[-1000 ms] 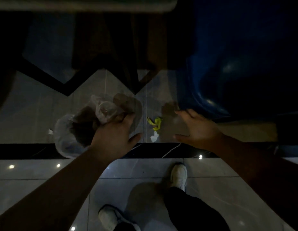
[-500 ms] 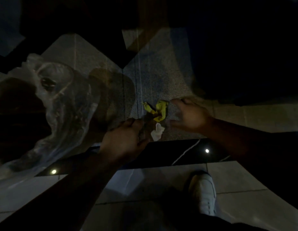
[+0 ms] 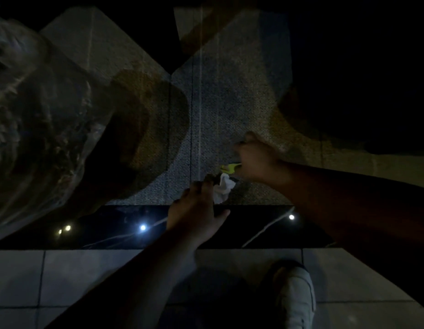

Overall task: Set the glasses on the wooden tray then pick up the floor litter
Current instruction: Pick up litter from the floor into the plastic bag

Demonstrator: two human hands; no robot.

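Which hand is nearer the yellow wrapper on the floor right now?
Right. The right hand is closed right against the yellow wrapper. The left hand sits lower, its fingertips by the white crumpled paper.

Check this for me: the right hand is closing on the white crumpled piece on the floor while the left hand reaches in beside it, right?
Not quite. In the head view the right hand is closing on the yellow scrap, not the white crumpled piece, which lies just below it. The left hand does reach in, its fingertips next to the white piece.
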